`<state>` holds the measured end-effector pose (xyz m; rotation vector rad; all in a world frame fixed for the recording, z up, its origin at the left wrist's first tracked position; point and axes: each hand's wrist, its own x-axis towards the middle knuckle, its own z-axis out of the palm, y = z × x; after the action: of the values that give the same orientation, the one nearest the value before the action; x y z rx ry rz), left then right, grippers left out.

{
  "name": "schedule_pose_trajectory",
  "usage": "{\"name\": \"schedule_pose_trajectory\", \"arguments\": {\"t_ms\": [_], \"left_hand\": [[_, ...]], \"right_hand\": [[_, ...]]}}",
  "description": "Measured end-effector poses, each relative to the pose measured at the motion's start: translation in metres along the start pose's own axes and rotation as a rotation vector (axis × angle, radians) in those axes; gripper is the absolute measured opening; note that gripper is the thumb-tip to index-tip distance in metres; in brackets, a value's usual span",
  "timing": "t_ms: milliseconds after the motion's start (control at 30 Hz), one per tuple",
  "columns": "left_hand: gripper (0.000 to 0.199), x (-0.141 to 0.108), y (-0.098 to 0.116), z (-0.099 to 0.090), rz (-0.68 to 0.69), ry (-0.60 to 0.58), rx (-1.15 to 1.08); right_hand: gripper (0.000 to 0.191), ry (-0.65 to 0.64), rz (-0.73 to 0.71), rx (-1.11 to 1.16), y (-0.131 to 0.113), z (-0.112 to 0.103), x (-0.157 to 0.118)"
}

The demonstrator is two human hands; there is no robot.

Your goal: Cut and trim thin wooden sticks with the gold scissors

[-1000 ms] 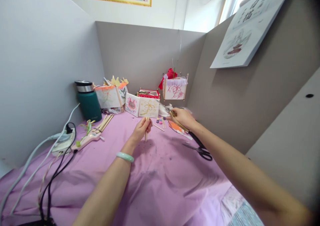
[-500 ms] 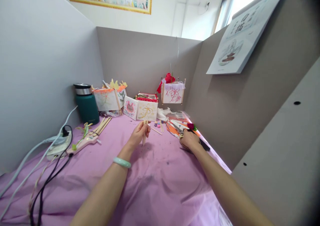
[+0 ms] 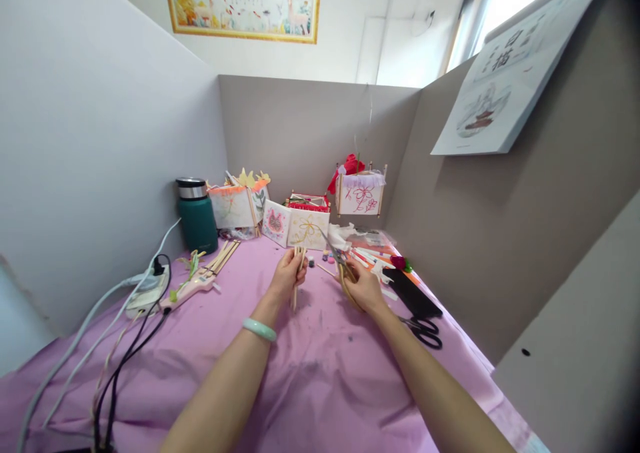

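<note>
My left hand (image 3: pixel 287 273), with a pale green bangle (image 3: pixel 259 329) on its wrist, is closed round a few thin wooden sticks (image 3: pixel 295 298) held upright over the purple cloth. To its right, my right hand (image 3: pixel 365 286) grips a pair of gold-handled scissors (image 3: pixel 349 285). The scissors' blades point up and left, a short way from the sticks and apart from them. Beyond my hands stands a white folded card (image 3: pixel 309 231) with a yellow flower drawing. A few small coloured pieces (image 3: pixel 326 256) lie between the hands and the card.
Black-handled scissors (image 3: pixel 425 331) and a black phone-like slab (image 3: pixel 413 293) lie on the right. A green flask (image 3: pixel 197 219), a pink glue gun (image 3: pixel 193 289) and a power strip (image 3: pixel 146 296) with cables are on the left. A decorated box lantern (image 3: pixel 361 195) hangs at the back.
My right hand has lifted the gold-handled scissors from the right side and brought them left, toward the sticks. My left hand still holds the sticks. The view has shifted slightly.
</note>
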<state>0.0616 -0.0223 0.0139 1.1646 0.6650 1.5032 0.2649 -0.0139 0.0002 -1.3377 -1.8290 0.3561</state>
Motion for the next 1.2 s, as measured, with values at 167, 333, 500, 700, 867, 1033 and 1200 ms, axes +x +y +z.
{"name": "schedule_pose_trajectory", "arguments": {"t_ms": [167, 333, 500, 700, 867, 1033, 1200], "left_hand": [[0.031, 0.002, -0.001, -0.003, -0.008, 0.039, -0.016], [0.032, 0.003, -0.003, -0.003, -0.023, 0.058, -0.033], [0.029, 0.005, -0.003, -0.003, -0.043, 0.014, -0.032], [0.031, 0.005, -0.003, 0.001, -0.023, -0.013, 0.071], [0.03, 0.004, -0.006, 0.004, -0.034, -0.081, 0.151], [0.023, 0.006, -0.007, 0.004, -0.031, -0.072, 0.234], [0.017, 0.008, -0.01, 0.005, -0.043, -0.025, 0.324]], "right_hand": [[0.045, -0.038, -0.083, -0.003, -0.019, 0.025, -0.005], [0.048, -0.033, -0.185, -0.073, -0.022, 0.027, -0.011], [0.05, -0.008, -0.249, -0.087, -0.016, 0.024, -0.01], [0.049, 0.063, -0.223, -0.129, -0.01, 0.011, -0.008], [0.045, 0.088, -0.262, -0.089, -0.003, 0.008, -0.008], [0.047, 0.11, -0.378, -0.134, 0.006, 0.01, -0.007], [0.046, 0.09, -0.413, -0.164, 0.015, 0.004, -0.005]]}}
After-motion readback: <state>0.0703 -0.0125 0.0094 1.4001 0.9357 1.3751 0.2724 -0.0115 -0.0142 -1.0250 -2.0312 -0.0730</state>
